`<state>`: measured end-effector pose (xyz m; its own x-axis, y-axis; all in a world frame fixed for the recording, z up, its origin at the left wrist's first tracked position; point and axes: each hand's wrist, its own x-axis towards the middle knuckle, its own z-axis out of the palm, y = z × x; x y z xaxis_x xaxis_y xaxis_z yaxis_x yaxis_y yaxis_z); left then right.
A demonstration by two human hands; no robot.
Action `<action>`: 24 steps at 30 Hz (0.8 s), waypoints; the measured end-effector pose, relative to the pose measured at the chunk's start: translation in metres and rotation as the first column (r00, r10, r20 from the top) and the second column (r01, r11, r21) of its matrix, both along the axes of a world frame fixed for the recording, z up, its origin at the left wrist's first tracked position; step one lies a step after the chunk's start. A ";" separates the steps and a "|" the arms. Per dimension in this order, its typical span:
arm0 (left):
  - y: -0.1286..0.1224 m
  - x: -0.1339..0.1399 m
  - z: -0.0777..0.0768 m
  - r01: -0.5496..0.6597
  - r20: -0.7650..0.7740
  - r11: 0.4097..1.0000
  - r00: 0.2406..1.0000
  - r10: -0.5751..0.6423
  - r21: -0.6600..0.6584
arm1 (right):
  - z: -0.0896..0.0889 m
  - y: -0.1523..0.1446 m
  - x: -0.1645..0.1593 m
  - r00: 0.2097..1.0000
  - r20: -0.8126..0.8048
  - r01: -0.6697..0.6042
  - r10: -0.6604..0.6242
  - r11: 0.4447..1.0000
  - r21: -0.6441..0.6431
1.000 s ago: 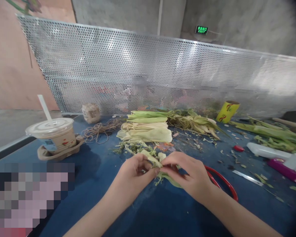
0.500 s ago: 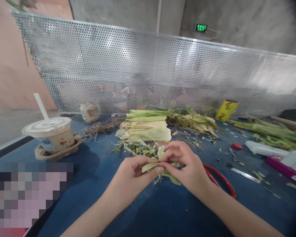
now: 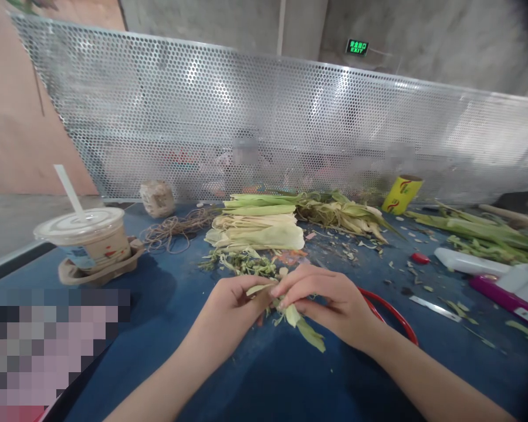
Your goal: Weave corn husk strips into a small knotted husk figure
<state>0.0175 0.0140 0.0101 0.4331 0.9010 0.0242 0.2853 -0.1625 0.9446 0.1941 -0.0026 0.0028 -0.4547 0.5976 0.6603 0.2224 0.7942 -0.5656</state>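
Pinching husk piece (image 3: 310,336) at 6 o'clock in view: left hand (image 3: 231,308) clamped on from its 9 o'clock, right hand (image 3: 334,299) from its 3. Probably light, limp, tears easily; grip the gathered middle, not thin tips.

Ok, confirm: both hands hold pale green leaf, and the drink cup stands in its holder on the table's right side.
Wrong side: the head view shows the drink cup in its holder on the left side of the table. The left hand and right hand hold pale green leaf.
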 end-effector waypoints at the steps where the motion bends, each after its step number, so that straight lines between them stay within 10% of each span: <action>1: 0.000 0.000 -0.001 -0.004 0.017 1.000 1.000 0.004 -0.021 | 0.000 0.000 0.000 1.000 -0.002 0.019 -0.019 1.000 -0.015; 7: -0.001 0.002 0.002 -0.010 0.056 0.999 0.998 0.012 -0.034 | -0.007 -0.001 -0.002 0.974 -0.030 0.227 -0.224 0.964 0.137; 17: 0.002 -0.002 -0.006 -0.020 0.139 0.991 0.990 0.038 -0.130 | -0.009 -0.001 0.009 0.877 0.286 0.208 -0.385 0.842 0.497; 24: 0.001 0.000 0.000 -0.040 0.126 0.989 0.990 0.058 -0.139 | -0.007 0.001 0.009 0.906 0.233 0.226 -0.354 0.868 0.441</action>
